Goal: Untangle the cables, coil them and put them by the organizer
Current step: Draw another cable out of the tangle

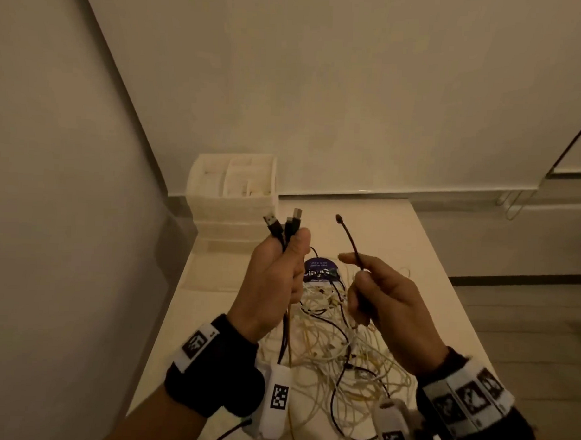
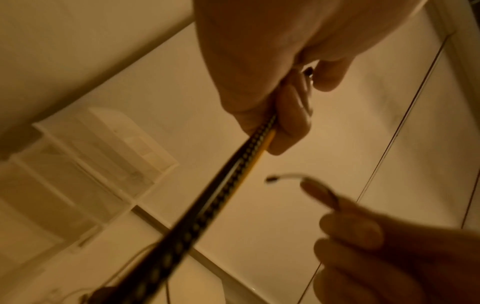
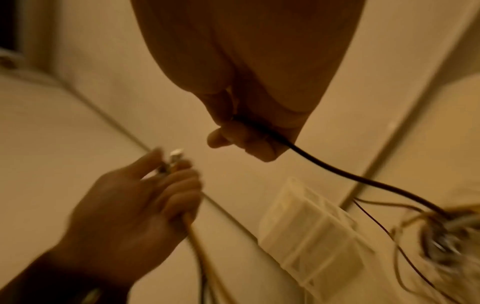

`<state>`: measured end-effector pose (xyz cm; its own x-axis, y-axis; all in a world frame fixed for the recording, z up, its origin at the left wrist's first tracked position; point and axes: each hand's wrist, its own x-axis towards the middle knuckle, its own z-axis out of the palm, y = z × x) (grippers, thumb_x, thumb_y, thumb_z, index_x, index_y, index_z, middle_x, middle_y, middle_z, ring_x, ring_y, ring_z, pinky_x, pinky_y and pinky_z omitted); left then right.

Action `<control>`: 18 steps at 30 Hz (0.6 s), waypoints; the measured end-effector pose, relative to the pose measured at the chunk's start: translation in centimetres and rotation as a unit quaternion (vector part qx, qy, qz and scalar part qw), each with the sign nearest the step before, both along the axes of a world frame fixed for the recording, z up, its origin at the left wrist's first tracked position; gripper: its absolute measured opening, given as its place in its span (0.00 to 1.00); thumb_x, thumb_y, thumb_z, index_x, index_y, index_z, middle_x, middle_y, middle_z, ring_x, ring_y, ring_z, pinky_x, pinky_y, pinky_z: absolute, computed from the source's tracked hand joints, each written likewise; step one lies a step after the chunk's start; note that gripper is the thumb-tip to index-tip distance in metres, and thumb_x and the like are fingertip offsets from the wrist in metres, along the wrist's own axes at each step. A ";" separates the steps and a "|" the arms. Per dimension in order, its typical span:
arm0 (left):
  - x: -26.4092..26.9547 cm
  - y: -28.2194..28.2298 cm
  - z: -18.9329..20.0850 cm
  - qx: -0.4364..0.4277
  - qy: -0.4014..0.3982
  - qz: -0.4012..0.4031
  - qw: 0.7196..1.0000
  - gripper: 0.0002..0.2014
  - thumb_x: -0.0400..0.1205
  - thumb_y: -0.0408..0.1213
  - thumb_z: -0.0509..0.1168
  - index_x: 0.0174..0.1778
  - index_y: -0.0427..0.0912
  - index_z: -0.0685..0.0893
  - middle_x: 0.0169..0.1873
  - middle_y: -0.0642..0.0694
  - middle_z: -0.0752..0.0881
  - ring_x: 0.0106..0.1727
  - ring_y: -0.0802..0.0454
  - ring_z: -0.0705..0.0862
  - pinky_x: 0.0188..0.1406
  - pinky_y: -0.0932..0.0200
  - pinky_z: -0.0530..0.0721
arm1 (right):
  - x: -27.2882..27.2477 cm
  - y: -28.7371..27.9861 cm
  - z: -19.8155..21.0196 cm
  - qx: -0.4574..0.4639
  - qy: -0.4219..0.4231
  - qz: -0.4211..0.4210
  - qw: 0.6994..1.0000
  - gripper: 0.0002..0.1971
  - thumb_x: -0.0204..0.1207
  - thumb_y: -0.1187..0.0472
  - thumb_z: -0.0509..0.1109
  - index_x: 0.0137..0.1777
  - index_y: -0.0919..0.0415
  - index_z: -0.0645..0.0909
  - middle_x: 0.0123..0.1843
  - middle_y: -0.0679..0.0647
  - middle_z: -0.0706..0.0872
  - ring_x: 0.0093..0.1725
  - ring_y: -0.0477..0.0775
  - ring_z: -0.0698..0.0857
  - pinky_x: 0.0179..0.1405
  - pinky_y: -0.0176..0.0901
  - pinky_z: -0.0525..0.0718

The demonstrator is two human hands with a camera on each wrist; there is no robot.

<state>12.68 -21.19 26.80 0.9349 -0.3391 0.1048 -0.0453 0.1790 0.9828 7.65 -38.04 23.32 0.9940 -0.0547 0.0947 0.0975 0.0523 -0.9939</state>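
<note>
A tangle of white and black cables [image 1: 337, 346] lies on the white table [image 1: 450, 307]. Raised above it, my left hand [image 1: 274, 278] grips a bundle of cables, and their USB plugs [image 1: 282, 224] stick up out of the fist. In the left wrist view the black and yellow cables [image 2: 233, 176] run down from that fist. My right hand [image 1: 378, 295] holds a thin dark cable [image 1: 349, 241] whose small plug points up; the right wrist view shows this dark cable [image 3: 337, 172] trailing down to the pile. The white drawer organizer [image 1: 232, 194] stands at the table's far left corner.
A round purple label [image 1: 318, 270] lies under the pile's far edge. Walls close in on the left and behind the table. The table's right edge drops to a tiled floor [image 1: 526, 326]. Black bands with printed markers sit on both wrists.
</note>
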 end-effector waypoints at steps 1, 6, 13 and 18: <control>0.3 -0.7 0.3 -0.002 0.001 -0.004 1.000 0.19 0.82 0.54 0.61 0.38 0.40 0.72 0.23 0.50 0.59 0.20 0.55 0.55 0.18 0.64 0.56 | -0.3 0.7 0.5 -0.059 -0.038 0.002 0.998 0.17 0.85 0.66 0.57 0.68 0.51 0.80 0.29 0.54 0.82 0.27 0.52 0.74 0.28 0.42 0.74; 1.5 -3.2 0.9 0.054 -0.030 0.058 0.996 0.23 0.85 0.52 0.61 0.35 0.34 0.74 0.19 0.55 0.68 0.19 0.58 0.67 0.22 0.62 0.69 | -1.1 2.9 -0.3 -0.284 -0.167 -0.050 0.943 0.31 0.80 0.69 0.60 0.80 0.44 0.65 0.32 0.45 0.82 0.32 0.43 0.81 0.35 0.25 0.76; 2.6 -3.2 0.6 0.005 -0.054 0.113 0.992 0.23 0.89 0.45 0.54 0.26 0.50 0.77 0.27 0.43 0.77 0.25 0.53 0.71 0.25 0.57 0.71 | -0.7 2.3 -1.9 -0.256 -0.164 -0.046 0.952 0.19 0.85 0.56 0.59 0.74 0.42 0.74 0.33 0.42 0.85 0.32 0.45 0.83 0.35 0.35 0.81; 4.1 -0.8 3.9 -0.150 -0.006 0.091 0.984 0.18 0.90 0.45 0.51 0.34 0.43 0.70 0.23 0.50 0.69 0.20 0.56 0.65 0.16 0.64 0.68 | -0.4 1.4 -7.5 -0.191 -0.047 0.044 0.979 0.18 0.82 0.43 0.55 0.44 0.50 0.82 0.31 0.54 0.81 0.31 0.47 0.79 0.36 0.42 0.78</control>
